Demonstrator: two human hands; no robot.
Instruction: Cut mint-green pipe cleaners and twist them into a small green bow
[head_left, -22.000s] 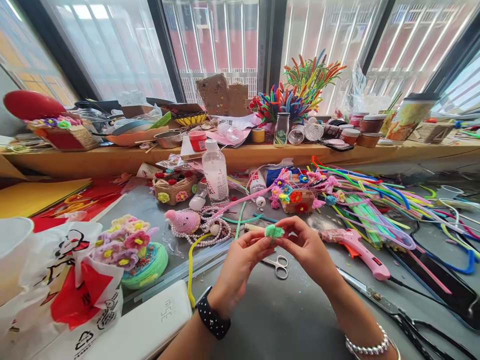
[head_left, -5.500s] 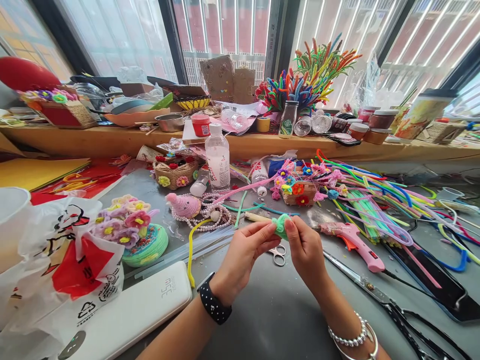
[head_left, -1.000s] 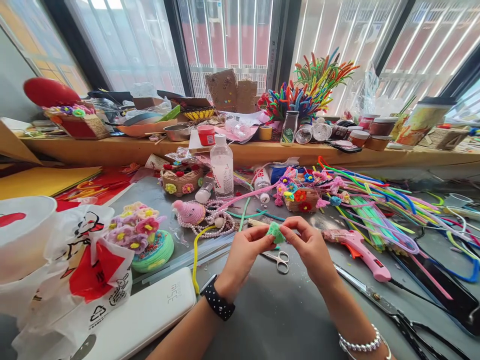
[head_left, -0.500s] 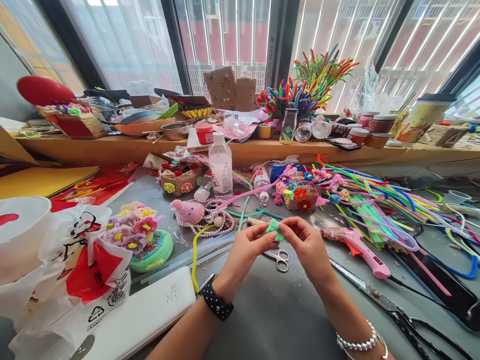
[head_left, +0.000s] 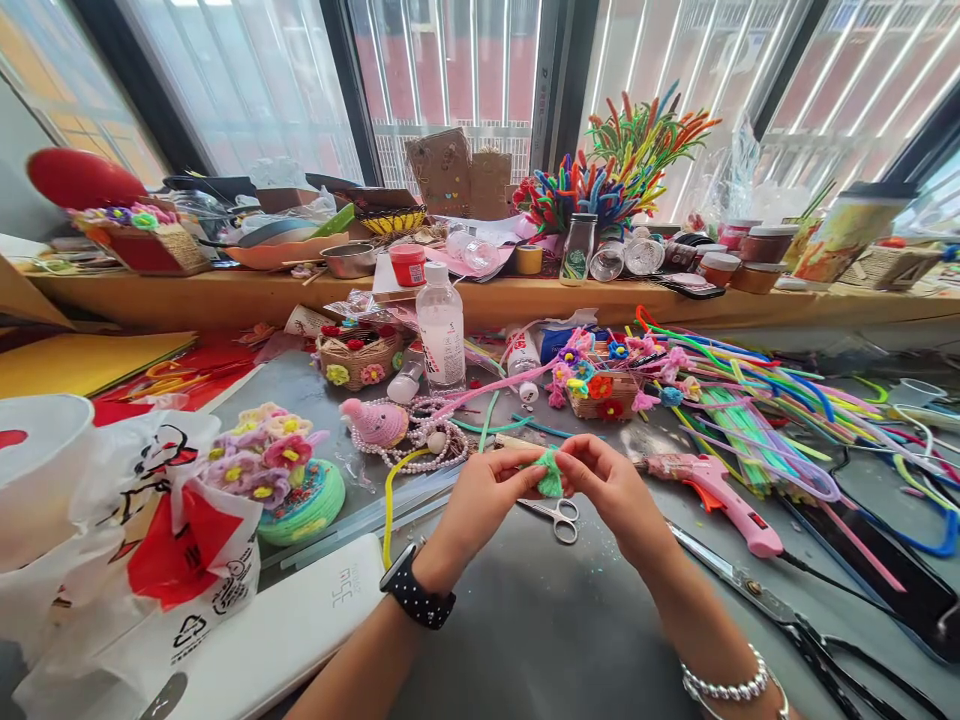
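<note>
Between my two hands is a small green fuzzy piece, looking like bent pipe cleaner (head_left: 551, 474), held above the table. My left hand (head_left: 491, 500) pinches its left side, with a dotted black watch band on the wrist. The fingers of my right hand (head_left: 606, 490) close on its right side; beaded bracelets circle that wrist. The fingertips partly cover the green piece. Just below it on the table lie small silver scissors (head_left: 564, 520), their blades partly behind my left hand. A pink glue gun (head_left: 716, 495) rests to the right of my right hand.
Large black-handled scissors (head_left: 780, 610) lie at right, beside a pile of pipe cleaners (head_left: 750, 430). A white power bank (head_left: 300, 630) and plastic bag (head_left: 172, 540) are at left. Behind stand a clear bottle (head_left: 441, 335) and a flower basket (head_left: 604, 392).
The green piece has been turned between my fingers and now hangs slightly lower, showing a fan-like shape. My left wrist has shifted a little to the left.
</note>
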